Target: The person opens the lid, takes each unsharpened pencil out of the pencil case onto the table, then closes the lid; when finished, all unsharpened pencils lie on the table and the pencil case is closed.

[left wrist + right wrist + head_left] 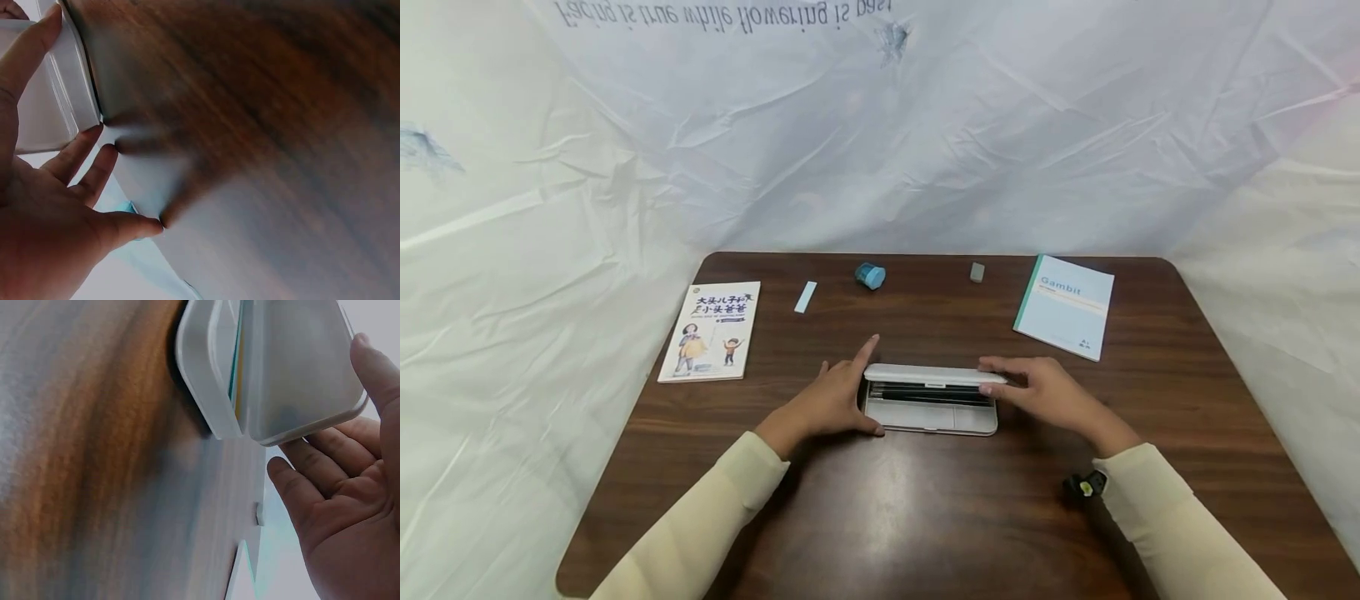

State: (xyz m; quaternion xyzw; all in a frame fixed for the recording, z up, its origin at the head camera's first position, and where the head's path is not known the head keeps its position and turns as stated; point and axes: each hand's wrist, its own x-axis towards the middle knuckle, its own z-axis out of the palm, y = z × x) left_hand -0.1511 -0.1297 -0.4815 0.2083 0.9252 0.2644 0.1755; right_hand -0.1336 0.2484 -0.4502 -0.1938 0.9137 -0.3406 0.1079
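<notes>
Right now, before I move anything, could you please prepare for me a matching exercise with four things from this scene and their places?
Things:
1. White rectangular pencil case
2. Light-blue paper notebook with a green spine
3. Small grey block
4. White paper book with cartoon figures

Places:
A. Farthest left of these four things
B. Between the left hand and the right hand, lid raised
C. Farthest right of these four things
D. Near the far edge, just left of the notebook

Right pairs: 1-B, 2-C, 3-D, 4-A
</notes>
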